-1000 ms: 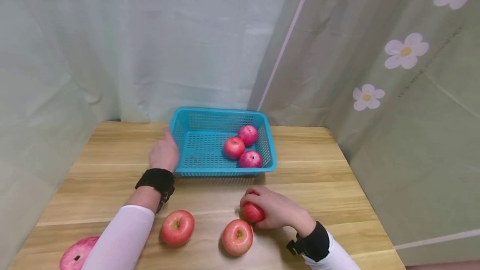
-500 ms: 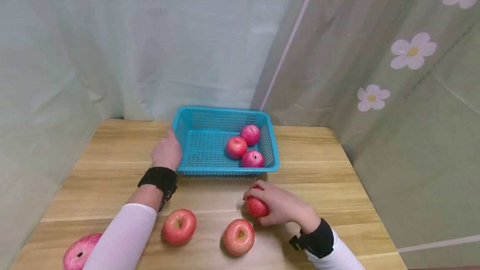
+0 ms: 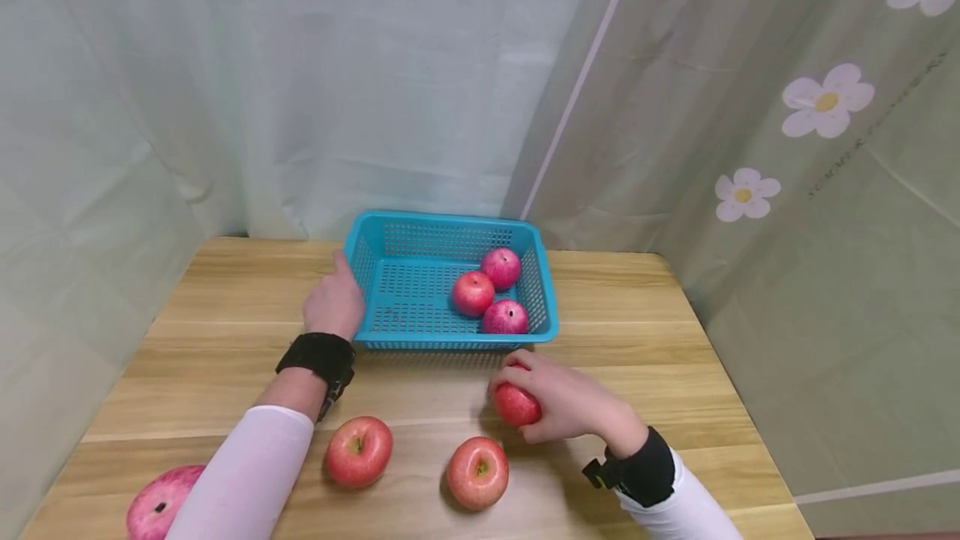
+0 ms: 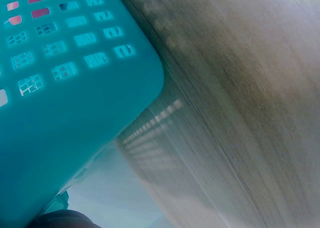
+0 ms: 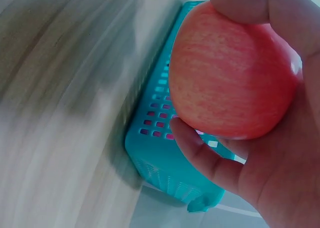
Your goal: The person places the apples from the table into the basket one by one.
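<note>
My right hand (image 3: pixel 573 402) grips a red apple (image 3: pixel 517 403), fingers on its far side and thumb on its near side, just in front of the blue plastic basket (image 3: pixel 435 341). In the right wrist view the held apple (image 5: pixel 232 73) overlaps the basket (image 5: pixel 150 150). My left hand (image 3: pixel 335 302) holds the basket's left rim, one finger stretched along it and the other fingers mostly hidden. The left wrist view shows the basket's outer wall and corner (image 4: pixel 100 103) close up. Inside the basket, three apples (image 3: pixel 473 293) sit together at the right side.
Two lighter red apples stand on the wooden table (image 3: pixel 622 340): one apple (image 3: pixel 477 474) just nearer than the right hand, another apple (image 3: pixel 359 452) beside the left forearm. A pinker apple (image 3: pixel 161 507) at the front left is partly covered by the left sleeve. A curtain (image 3: pixel 405 90) hangs behind the table.
My right hand has moved the gripped apple a little away from me, toward the basket's front wall. The left hand stays at the rim. The head view has shifted slightly.
</note>
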`<action>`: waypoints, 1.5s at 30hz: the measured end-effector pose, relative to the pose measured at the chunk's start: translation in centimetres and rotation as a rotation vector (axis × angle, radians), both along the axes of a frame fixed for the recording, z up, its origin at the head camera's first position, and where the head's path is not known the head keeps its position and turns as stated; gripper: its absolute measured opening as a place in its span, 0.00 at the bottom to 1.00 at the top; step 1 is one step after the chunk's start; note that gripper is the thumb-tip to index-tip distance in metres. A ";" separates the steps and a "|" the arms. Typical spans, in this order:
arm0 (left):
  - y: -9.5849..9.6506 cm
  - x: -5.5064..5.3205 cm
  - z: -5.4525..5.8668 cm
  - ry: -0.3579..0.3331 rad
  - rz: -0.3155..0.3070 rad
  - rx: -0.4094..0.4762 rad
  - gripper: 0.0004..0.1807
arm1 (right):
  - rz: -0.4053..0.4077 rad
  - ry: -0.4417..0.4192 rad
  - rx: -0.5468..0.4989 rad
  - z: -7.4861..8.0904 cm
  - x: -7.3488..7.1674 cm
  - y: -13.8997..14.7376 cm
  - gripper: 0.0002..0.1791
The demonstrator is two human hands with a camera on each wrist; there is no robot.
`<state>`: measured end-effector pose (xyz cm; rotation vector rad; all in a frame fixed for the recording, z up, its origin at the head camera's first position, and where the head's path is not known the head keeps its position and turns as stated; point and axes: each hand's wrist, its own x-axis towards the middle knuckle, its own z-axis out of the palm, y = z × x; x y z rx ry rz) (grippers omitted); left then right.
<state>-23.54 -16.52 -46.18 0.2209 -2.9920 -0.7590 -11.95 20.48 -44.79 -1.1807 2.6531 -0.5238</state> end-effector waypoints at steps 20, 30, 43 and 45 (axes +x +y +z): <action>-0.1 0.3 0.4 -0.008 -0.004 0.008 0.39 | -0.005 -0.028 0.008 0.6 0.2 -0.3 0.38; -0.1 0.3 0.5 -0.013 -0.011 0.013 0.40 | 0.015 -0.024 0.019 1.5 0.7 -0.8 0.43; -0.1 0.1 0.2 -0.010 -0.005 0.002 0.40 | 0.073 0.046 0.004 2.6 1.0 -1.4 0.42; -0.1 0.2 0.2 -0.014 -0.007 0.002 0.40 | 0.090 0.056 -0.006 2.8 0.9 -1.6 0.42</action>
